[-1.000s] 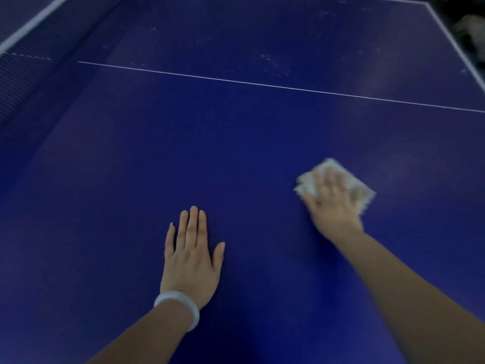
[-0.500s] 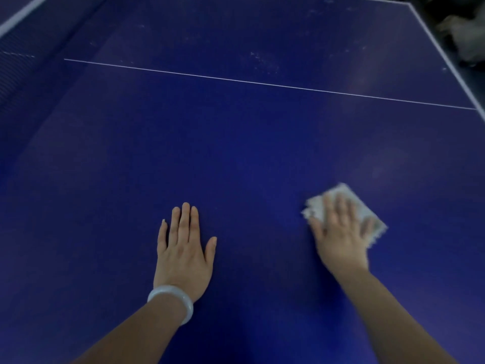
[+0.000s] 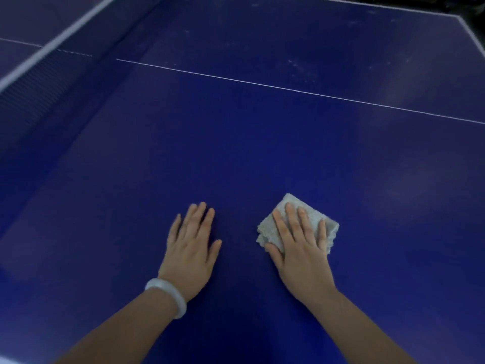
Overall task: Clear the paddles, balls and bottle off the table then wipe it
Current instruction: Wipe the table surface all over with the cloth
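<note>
Pressing a folded pale cloth [image 3: 299,227] flat to the blue table [image 3: 236,153], the right hand [image 3: 301,253] lies palm down with straight fingers [image 3: 291,219] spread over it, wrist low, forearm angling back toward the person. The cloth sits under those fingers, its corner pointing away toward the white centre line [image 3: 288,88]. Just beside the cloth, on its net side, the left hand [image 3: 191,248] rests flat, fingers straight, holding nothing, a pale bangle [image 3: 168,295] at the wrist. Dusty smudges beyond the centre line look unwiped; no paddles, balls or bottle show.
</note>
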{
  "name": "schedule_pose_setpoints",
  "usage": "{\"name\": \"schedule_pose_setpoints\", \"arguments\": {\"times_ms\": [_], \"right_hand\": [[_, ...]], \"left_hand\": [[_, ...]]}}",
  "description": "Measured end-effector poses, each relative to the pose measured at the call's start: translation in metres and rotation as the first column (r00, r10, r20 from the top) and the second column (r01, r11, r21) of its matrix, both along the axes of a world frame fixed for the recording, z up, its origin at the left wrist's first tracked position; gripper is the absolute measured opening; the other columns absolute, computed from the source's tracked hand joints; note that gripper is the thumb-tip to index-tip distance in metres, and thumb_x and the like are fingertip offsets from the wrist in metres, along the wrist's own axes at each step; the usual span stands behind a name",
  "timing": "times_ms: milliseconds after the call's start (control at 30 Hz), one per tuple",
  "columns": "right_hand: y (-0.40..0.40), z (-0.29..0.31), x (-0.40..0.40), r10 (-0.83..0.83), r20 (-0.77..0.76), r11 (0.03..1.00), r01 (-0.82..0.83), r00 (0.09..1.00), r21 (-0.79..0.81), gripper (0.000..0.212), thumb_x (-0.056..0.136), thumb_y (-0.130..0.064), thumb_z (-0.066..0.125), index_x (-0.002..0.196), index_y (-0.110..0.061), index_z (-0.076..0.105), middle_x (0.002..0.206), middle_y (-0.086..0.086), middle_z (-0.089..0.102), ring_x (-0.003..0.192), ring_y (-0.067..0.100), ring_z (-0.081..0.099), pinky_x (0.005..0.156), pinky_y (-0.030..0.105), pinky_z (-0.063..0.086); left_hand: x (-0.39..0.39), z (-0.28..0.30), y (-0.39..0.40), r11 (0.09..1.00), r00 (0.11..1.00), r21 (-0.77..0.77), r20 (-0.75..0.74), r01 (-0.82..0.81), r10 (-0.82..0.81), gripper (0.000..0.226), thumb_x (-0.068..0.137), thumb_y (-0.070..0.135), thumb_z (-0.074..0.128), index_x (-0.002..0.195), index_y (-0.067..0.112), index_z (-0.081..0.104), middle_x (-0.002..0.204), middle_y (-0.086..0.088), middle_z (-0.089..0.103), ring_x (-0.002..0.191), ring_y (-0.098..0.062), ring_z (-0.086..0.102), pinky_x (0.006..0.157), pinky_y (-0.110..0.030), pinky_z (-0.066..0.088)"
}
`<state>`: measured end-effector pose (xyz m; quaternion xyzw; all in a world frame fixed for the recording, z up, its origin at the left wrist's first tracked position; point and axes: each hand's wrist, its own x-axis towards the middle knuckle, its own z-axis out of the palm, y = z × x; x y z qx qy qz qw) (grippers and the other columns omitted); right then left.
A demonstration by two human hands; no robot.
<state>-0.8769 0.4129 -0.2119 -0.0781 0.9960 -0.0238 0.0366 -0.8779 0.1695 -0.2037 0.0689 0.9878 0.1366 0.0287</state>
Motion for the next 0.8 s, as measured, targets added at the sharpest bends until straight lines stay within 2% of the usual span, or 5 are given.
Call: {"name": "schedule_pose_setpoints", "arguments": {"times_ms": [300,467,567,667,800], "right_hand": [[-0.05,0.014,-0.077,-0.331,0.159,0.934,0.347,0.93,-0.085,0.066,0.098,-0.056,0.003,0.154,-0.027,-0.013,0.163,0.003,-0.016,0.149,0.024,-0.019,0.117,0.061,-0.008],[-0.094,0.006,-0.049,0.275,0.045,0.96,-0.272,0.96,-0.067,0.066,0.099,-0.055,0.013,0.157,-0.027,-0.001,0.164,0.0,-0.012,0.15,0.021,-0.016,0.119,0.06,-0.001],[-0.06,0.0,-0.049,0.4,-0.003,0.915,-0.4,0.916,-0.054,0.064,0.099,-0.054,0.022,0.155,-0.025,0.015,0.164,-0.001,0.012,0.152,0.02,0.0,0.116,0.06,0.013],[-0.018,-0.001,-0.094,0.061,0.019,0.998,-0.061,0.998,-0.012,0.063,0.1,-0.053,0.009,0.155,-0.025,-0.003,0.164,-0.001,0.0,0.15,0.018,-0.012,0.118,0.061,0.002],[-0.043,0.008,-0.143,-0.348,0.098,0.934,0.354,0.932,-0.053,0.067,0.098,-0.057,0.005,0.155,-0.025,-0.011,0.164,0.006,-0.01,0.15,0.026,-0.014,0.117,0.063,-0.003]], "left_hand": [[0.0,-0.008,-0.064,0.937,0.953,-0.183,0.015,-0.296,0.304,0.078,0.09,0.062,-0.012,0.154,0.018,-0.012,0.163,-0.003,-0.013,0.149,-0.017,-0.016,0.123,-0.042,-0.006],[0.001,-0.009,-0.064,0.939,0.951,-0.157,0.008,-0.305,0.31,0.076,0.09,0.06,-0.012,0.154,0.019,-0.011,0.162,0.0,-0.015,0.148,-0.014,-0.02,0.122,-0.041,-0.007],[0.001,-0.009,-0.064,0.941,0.95,-0.141,0.013,-0.307,0.312,0.074,0.09,0.059,-0.013,0.153,0.02,-0.013,0.162,0.002,-0.017,0.147,-0.012,-0.023,0.122,-0.041,-0.009],[0.001,-0.009,-0.064,0.94,0.947,-0.128,0.02,-0.315,0.32,0.073,0.092,0.058,-0.01,0.154,0.02,-0.009,0.162,0.001,-0.013,0.147,-0.012,-0.021,0.122,-0.041,-0.008],[0.002,-0.01,-0.064,0.942,0.949,-0.13,0.032,-0.309,0.315,0.071,0.092,0.056,-0.012,0.154,0.021,-0.011,0.162,0.002,-0.016,0.146,-0.011,-0.026,0.121,-0.041,-0.012]]}}
